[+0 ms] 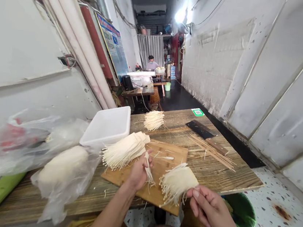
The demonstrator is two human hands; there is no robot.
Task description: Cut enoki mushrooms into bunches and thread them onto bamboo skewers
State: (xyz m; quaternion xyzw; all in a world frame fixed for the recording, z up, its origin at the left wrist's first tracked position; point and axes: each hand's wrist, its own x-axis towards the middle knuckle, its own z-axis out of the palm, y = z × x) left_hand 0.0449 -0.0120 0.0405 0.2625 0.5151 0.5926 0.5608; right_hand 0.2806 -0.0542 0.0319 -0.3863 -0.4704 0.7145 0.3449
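My left hand is closed around a thin tuft of enoki mushrooms over the wooden cutting board. My right hand pinches the root end of a larger fan of enoki lying on the board's near right corner. A bigger enoki bundle rests on the board's left side. Another small bunch of enoki lies farther back on the wooden table.
A white plastic tub stands upside down at the back left. Clear plastic bags with more mushrooms lie at the left. A cleaver and several bamboo skewers lie at the right. A person sits far down the corridor.
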